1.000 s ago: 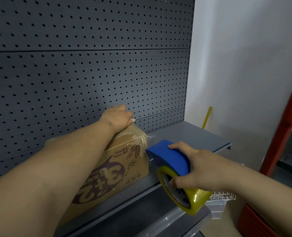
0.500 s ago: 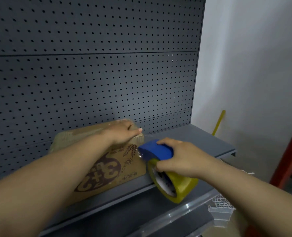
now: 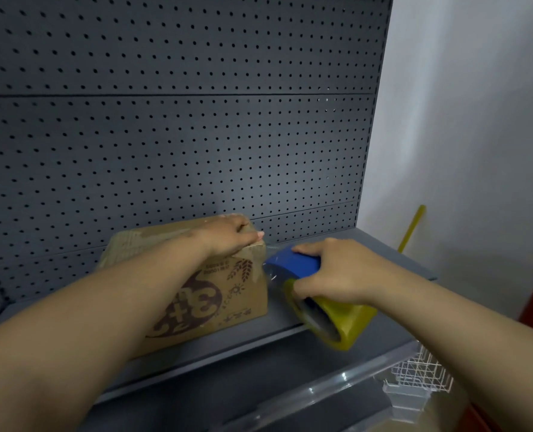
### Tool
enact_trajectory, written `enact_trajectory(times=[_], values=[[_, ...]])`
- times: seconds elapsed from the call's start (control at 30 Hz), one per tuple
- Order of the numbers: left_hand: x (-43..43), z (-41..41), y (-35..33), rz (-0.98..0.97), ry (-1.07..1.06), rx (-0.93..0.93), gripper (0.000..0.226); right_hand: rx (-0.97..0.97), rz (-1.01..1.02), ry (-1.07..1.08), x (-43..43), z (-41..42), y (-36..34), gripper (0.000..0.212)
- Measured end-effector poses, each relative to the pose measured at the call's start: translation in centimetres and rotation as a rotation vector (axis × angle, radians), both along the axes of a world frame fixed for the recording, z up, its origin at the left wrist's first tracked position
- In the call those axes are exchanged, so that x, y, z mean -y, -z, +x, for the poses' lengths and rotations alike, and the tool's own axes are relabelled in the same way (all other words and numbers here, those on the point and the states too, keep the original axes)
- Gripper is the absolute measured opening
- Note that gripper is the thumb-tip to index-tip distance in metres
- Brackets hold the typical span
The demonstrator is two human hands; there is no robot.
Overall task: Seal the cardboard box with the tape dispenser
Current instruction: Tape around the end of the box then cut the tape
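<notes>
A brown cardboard box with dark printed lettering sits on the grey metal shelf. My left hand lies flat on the box's top right corner, pressing down. My right hand grips a blue tape dispenser carrying a yellowish tape roll, just right of the box. The dispenser's front touches the box's right edge near the top. A short stretch of clear tape spans between the dispenser and the box corner.
A dark grey pegboard backs the shelf. A white wall is on the right, with a yellow stick leaning on it. A white wire basket and a clear plastic bin edge sit below the shelf. Something red stands at far right.
The view has shifted, so the box and hands sit lower and further right. My right hand has brought the dispenser against the box's right side. My left hand stays on the box top.
</notes>
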State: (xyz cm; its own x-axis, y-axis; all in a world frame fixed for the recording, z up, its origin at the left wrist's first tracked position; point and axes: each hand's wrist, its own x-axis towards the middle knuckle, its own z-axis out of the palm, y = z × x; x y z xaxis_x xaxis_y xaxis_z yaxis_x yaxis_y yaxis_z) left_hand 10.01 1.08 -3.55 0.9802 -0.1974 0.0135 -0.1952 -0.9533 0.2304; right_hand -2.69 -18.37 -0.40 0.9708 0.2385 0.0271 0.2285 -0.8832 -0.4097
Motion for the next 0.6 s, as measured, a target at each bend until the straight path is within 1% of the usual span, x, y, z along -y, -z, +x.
enact_trajectory(times=[0.1, 0.13, 0.2, 0.27, 0.37, 0.4, 0.47, 0.6], values=[[0.2, -0.3, -0.2, 0.017, -0.008, 0.004, 0.070, -0.050, 0.020, -0.016, -0.1, 0.6, -0.6, 0.044], [0.3, -0.3, -0.2, 0.013, -0.014, 0.002, 0.070, -0.043, -0.005, -0.020, -0.1, 0.9, -0.9, 0.042], [0.5, -0.4, -0.2, 0.019, -0.026, -0.001, 0.071, -0.007, -0.088, -0.016, -0.3, 1.3, -1.4, 0.046], [0.6, -0.5, -0.4, 0.023, -0.033, -0.005, 0.071, -0.013, -0.123, -0.035, -0.5, 2.0, -1.8, 0.050], [0.7, -0.6, -0.5, 0.003, -0.038, -0.013, 0.070, -0.113, -0.057, -0.066, 0.4, 2.2, -2.8, 0.051], [0.7, -0.6, -0.5, -0.001, -0.041, -0.015, 0.069, -0.120, -0.039, -0.067, 0.8, 2.3, -3.0, 0.052], [0.6, -0.5, -0.6, -0.007, -0.056, -0.019, 0.069, -0.085, -0.066, -0.072, 1.3, 2.6, -3.1, 0.053], [0.6, -0.5, -0.5, -0.019, -0.067, -0.012, 0.070, -0.086, -0.097, -0.106, 0.7, 3.1, -2.8, 0.055]])
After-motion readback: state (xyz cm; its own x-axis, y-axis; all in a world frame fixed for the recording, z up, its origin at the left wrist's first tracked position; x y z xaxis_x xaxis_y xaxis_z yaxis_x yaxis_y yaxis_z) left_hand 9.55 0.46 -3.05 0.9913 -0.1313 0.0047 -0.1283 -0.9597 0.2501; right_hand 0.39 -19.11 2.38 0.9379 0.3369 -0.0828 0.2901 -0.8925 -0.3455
